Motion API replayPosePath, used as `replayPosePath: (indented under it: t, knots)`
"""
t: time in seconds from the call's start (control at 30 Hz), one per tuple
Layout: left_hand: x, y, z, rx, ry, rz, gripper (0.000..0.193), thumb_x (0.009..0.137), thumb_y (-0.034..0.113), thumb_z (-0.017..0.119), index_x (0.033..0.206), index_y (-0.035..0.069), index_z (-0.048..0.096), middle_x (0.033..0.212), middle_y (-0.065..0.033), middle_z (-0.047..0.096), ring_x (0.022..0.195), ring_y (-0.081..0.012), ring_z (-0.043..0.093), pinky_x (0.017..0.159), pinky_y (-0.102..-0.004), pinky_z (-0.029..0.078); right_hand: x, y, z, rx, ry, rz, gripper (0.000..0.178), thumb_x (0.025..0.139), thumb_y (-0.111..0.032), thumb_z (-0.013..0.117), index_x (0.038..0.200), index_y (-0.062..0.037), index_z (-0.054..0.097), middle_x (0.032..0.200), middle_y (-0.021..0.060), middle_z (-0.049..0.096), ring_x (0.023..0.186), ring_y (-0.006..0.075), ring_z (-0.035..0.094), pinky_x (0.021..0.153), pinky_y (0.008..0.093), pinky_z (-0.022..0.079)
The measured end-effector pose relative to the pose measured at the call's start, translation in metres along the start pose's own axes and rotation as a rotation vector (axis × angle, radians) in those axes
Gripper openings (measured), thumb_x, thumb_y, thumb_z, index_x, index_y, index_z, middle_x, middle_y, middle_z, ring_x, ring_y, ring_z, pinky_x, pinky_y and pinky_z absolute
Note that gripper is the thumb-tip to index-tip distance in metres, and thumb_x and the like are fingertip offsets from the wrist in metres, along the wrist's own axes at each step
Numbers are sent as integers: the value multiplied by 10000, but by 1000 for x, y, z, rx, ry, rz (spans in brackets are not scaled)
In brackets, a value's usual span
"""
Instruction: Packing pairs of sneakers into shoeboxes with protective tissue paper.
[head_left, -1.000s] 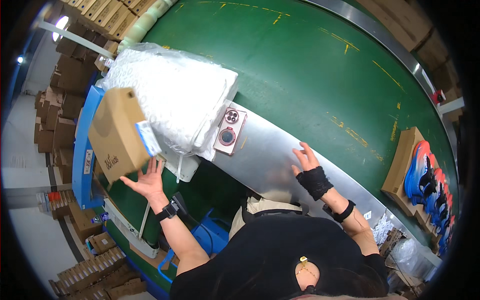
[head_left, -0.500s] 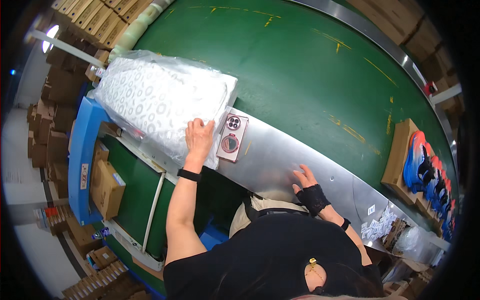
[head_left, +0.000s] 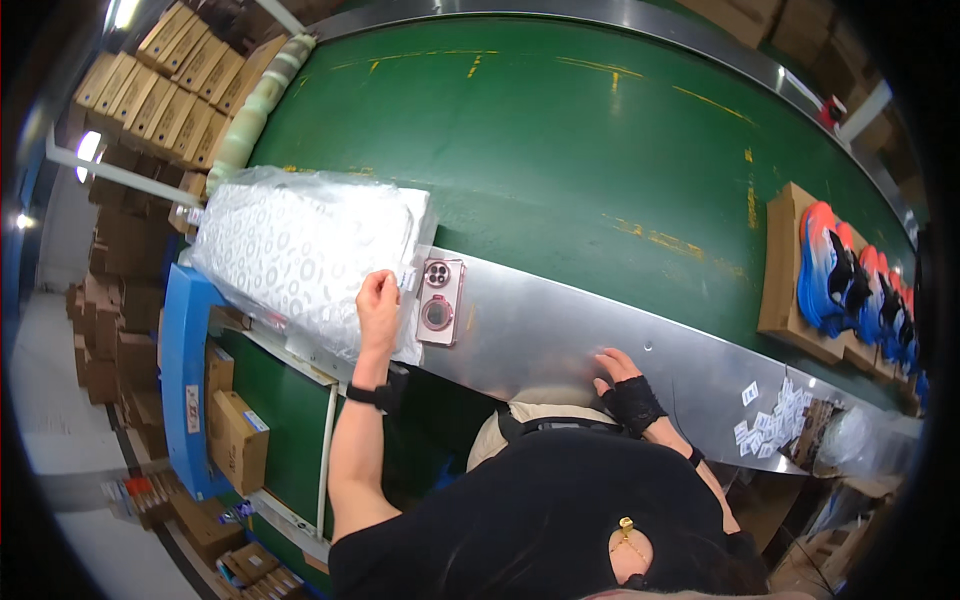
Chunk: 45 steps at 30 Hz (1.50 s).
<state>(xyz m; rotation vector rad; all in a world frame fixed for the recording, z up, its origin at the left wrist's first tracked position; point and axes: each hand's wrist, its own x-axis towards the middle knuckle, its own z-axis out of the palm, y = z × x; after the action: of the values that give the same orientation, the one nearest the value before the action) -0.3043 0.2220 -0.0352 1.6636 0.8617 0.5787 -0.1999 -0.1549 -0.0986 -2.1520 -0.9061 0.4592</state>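
Observation:
My left hand [head_left: 378,312] is closed in a pinch over the near right part of a stack of white patterned wrapping paper [head_left: 300,235] in clear plastic. A small pale piece shows at its fingertips; whether it is a label or a paper corner I cannot tell. Just right of that hand, a phone [head_left: 440,302] in a pinkish case with a round ring lies on the metal ledge [head_left: 530,325]. My right hand [head_left: 628,392], in a black lace fingerless glove, rests on the ledge near my body, fingers stretched out and holding nothing.
A green conveyor belt [head_left: 520,140] runs beyond the ledge. Blue and orange shoes [head_left: 825,270] stand in cardboard boxes at the right. Small white labels [head_left: 775,420] lie scattered near a clear plastic bag [head_left: 850,440]. A blue machine frame [head_left: 190,390] stands at the left, beside a cardboard box [head_left: 238,440].
My left hand has gone from resting with bent fingers on the paper stack to a pinch, with a pale piece at the fingertips. My right hand stays on the ledge. The whole view has shifted.

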Motion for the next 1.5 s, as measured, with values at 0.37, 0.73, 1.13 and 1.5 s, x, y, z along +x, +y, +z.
replayPosePath:
  t: [0.37,0.73,1.13,1.5]
  knots:
    - [-74,48,176,-575,-713,-315,89,877,138,438,852,54,451,619,-10,401,512,-123,403,543,-326,418,18,96,-110,-436,641,-53,251,697,-176,582,925,-79,538,1022,125,509,953,277,492,812,401,390]
    - [-105,55,214,-346,-764,-295,239,837,86,489,1041,-35,461,708,-80,521,531,-158,492,553,-318,476,-26,125,-342,-675,291,780,629,541,-549,657,1099,-281,543,1134,97,513,1085,325,382,916,626,147]
    - [-64,81,254,-247,-818,165,342,822,30,465,1145,-65,403,719,-57,517,588,-119,502,529,-284,486,-59,38,-178,-741,340,-471,352,515,-374,658,841,-316,540,851,26,552,864,231,509,658,426,289]
    - [-64,16,334,601,-1016,482,249,738,95,500,927,-38,592,732,-154,621,650,-203,597,631,-306,463,0,145,-179,-643,685,195,267,727,-289,538,956,-164,595,1208,160,408,1146,364,332,846,680,200]
